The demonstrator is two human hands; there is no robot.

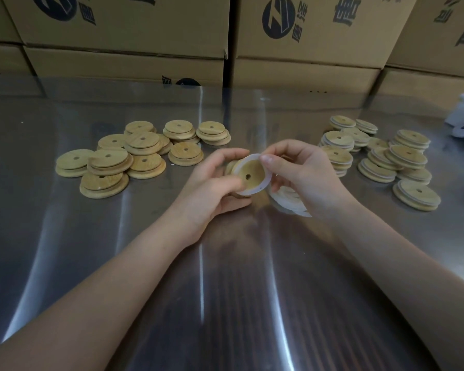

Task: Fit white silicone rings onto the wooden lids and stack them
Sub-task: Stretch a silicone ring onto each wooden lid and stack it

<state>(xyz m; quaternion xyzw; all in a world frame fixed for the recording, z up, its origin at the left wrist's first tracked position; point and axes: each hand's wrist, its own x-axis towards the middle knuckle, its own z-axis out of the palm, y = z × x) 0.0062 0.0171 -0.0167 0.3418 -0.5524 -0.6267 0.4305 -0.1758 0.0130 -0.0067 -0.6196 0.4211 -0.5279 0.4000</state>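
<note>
At the centre of the glossy desk (225, 290), the left hand (214, 183) grips a round wooden lid (252, 171) on edge. Its pale grained face has 1 small centre hole. A smooth white silicone ring (248, 193) circles the lid's rim, and the right hand (303, 178) pinches its top between thumb and forefinger. Thin loose rings (292, 203) bunch under that hand. Bare lids (142, 140) lie heaped at 10 o'clock, and ringed lids (407, 153) stand in low stacks at 2 o'clock. Printed cardboard boxes (118, 28) fill 12 o'clock.
</note>
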